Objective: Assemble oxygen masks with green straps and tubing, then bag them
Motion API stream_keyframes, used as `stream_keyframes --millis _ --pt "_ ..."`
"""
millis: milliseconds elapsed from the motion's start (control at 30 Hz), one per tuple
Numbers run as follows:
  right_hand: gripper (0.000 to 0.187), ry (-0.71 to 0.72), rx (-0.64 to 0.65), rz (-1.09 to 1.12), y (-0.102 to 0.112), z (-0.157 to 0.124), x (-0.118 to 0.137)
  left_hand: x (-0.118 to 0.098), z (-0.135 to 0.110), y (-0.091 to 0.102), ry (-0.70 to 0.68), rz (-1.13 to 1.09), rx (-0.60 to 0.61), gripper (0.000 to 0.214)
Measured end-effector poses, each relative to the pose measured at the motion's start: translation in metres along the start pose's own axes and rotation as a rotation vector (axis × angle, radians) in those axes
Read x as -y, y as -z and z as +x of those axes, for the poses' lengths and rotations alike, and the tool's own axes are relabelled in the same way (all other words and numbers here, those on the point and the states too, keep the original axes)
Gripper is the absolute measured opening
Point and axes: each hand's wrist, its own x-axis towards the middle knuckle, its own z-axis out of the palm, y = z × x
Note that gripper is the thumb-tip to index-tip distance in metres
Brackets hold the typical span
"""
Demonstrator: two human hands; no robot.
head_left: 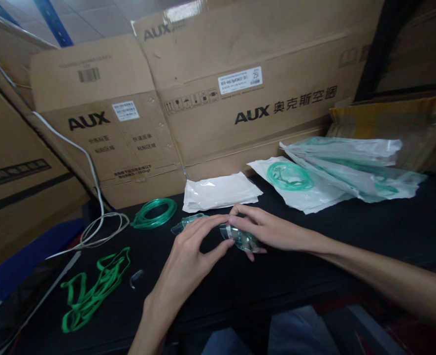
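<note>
A clear, green-tinted oxygen mask (pixel 245 240) with a pale strip near its left end is held above the black table. My right hand (pixel 264 228) grips it from the right, with some fingertips showing beneath it. My left hand (pixel 199 241) pinches its left end, thumb below and index finger above, close to my right thumb. Just behind my left hand lies another clear greenish mask (pixel 184 224), partly covered by the fingers. Coiled green tubing (pixel 154 213) rests to the left. Nearer me are tangled green elastic straps (pixel 95 291) and a small clear curved piece (pixel 136 279).
White packets (pixel 221 191) lie behind my hands. Pouches with green tubing (pixel 299 185) are piled at the right. Large cardboard boxes (pixel 218 123) wall off the back. A white cable (pixel 98 197) loops down at the left, near a blue sheet-like thing (pixel 14 268).
</note>
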Motion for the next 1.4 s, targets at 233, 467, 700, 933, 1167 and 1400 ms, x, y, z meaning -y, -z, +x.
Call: stream_keyframes --millis 233,467,700,933,1167,1400 --pt "0.036 0.040 0.045 -0.027 0.003 -0.001 0.000 0.000 0.003 0.004 0.011 -0.029 -0.012 0.026" --pt "0.039 0.077 0.047 -0.153 0.004 -0.001 -0.005 0.006 0.002 0.012 0.129 -0.034 0.028 0.029" --pt "0.034 0.147 -0.017 -0.294 0.003 -0.001 -0.008 0.009 0.002 0.009 0.135 -0.039 0.051 0.031" --pt "0.034 0.145 -0.013 -0.353 0.003 -0.002 -0.007 0.012 0.000 0.008 0.115 -0.059 0.063 0.035" --pt "0.031 0.121 -0.016 -0.323 0.002 -0.002 -0.006 0.013 -0.001 0.009 0.099 -0.046 0.056 0.031" --pt "0.026 0.088 -0.024 -0.269 0.001 -0.002 -0.004 0.010 0.002 0.009 0.078 -0.040 0.053 0.029"
